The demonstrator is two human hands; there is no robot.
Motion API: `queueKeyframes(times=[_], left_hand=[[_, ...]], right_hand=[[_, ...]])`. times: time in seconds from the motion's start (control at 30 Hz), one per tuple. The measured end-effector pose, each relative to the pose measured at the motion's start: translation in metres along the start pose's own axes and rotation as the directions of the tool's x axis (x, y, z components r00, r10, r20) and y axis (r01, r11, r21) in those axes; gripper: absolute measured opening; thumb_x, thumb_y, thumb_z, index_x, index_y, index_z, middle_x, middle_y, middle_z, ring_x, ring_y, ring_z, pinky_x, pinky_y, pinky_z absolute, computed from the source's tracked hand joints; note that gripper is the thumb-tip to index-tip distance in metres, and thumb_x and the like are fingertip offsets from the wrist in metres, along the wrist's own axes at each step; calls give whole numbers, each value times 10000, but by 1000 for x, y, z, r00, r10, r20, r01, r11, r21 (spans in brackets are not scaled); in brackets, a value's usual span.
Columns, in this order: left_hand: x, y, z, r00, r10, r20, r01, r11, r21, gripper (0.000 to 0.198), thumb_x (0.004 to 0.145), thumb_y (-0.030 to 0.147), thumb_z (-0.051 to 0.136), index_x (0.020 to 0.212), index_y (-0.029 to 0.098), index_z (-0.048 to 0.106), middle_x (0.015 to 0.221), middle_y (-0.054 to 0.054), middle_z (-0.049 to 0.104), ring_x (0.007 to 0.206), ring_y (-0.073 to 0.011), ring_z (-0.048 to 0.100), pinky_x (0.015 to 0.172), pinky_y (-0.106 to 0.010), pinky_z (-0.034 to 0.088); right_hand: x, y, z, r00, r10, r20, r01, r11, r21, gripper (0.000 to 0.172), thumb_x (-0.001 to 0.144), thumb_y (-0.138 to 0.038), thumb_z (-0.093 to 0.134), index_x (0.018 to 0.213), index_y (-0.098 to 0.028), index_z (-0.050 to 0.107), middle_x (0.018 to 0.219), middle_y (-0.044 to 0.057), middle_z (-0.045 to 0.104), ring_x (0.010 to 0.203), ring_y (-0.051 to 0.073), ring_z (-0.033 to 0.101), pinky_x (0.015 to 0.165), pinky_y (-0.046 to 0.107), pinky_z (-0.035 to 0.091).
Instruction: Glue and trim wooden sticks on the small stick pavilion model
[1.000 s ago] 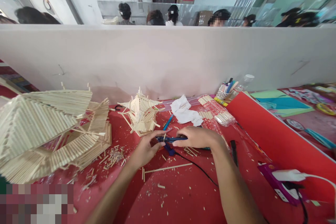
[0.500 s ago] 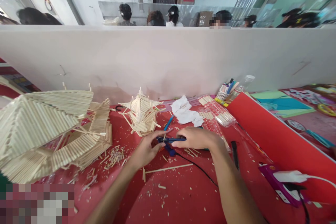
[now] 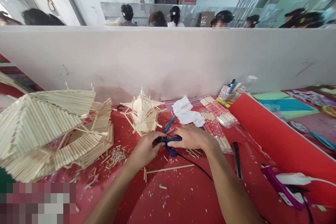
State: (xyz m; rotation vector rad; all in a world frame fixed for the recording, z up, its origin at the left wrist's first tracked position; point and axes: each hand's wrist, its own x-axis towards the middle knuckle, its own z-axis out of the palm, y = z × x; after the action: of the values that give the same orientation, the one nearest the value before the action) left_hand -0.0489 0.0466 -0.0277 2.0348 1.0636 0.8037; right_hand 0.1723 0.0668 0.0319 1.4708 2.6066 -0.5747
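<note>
A small blue glue gun with a black cord lies between my two hands over the red table. My right hand is closed over its rear part. My left hand pinches at its front tip, fingers curled; whether a stick sits in them is hidden. A small model of wooden sticks stands just behind my hands. A long loose stick lies in front of them.
A large stick-built roof model fills the left side. Stick offcuts litter the table. White tissue, packs of sticks, a pen cup, a red board and a purple power strip lie to the right. A white partition stands behind.
My hands have drawn closer together on the glue gun, the left thumb now curled over its tip. The view has shifted slightly.
</note>
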Motion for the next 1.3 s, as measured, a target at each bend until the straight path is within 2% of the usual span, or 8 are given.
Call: queueKeyframes(times=[0.13, 0.47, 0.67, 0.97, 1.3], left_hand=[[0, 3, 1, 1000, -14, -8, 15, 998, 53, 221, 869, 127, 624, 1060, 217, 692, 1007, -46, 739, 917, -200, 670, 845, -314, 493], [-2, 11, -6, 999, 14, 31, -18, 992, 124, 208, 869, 165, 650, 1057, 232, 710, 1021, -54, 751, 939, -219, 681, 882, -355, 513], [-4, 6, -1, 997, 75, 31, -79, 986, 144, 251, 884, 151, 627, 1108, 231, 708, 1026, -68, 748, 939, -215, 687, 864, -344, 527], [0, 11, -10, 999, 14, 45, -19, 992, 123, 211, 874, 195, 663, 1066, 240, 737, 971, -56, 756, 880, -215, 670, 877, -359, 510], [-2, 11, -14, 998, 27, 62, -34, 992, 122, 203, 884, 222, 664, 1077, 231, 726, 979, -62, 746, 906, -220, 659, 863, -354, 496]], right_hand=[[5, 0, 4, 998, -58, -16, 58, 998, -26, 592, 1009, -606, 353, 753, -182, 679, 724, 83, 701, 680, 213, 622, 599, 294, 294], [18, 19, 24, 982, -187, -39, 185, 981, -50, 593, 1081, -430, 225, 755, -168, 646, 728, 81, 689, 676, 204, 599, 627, 321, 275], [23, 24, 32, 984, -177, -23, 177, 984, 8, 601, 1079, -445, 233, 748, -165, 649, 728, 80, 679, 675, 196, 573, 644, 312, 293], [18, 10, 19, 988, -152, 29, 148, 983, 110, 580, 1064, -473, 290, 714, -174, 643, 664, 50, 641, 604, 171, 517, 612, 295, 284], [16, 6, 18, 992, -125, 20, 124, 991, 40, 589, 1070, -459, 269, 721, -177, 650, 709, 73, 677, 673, 201, 585, 642, 305, 302]])
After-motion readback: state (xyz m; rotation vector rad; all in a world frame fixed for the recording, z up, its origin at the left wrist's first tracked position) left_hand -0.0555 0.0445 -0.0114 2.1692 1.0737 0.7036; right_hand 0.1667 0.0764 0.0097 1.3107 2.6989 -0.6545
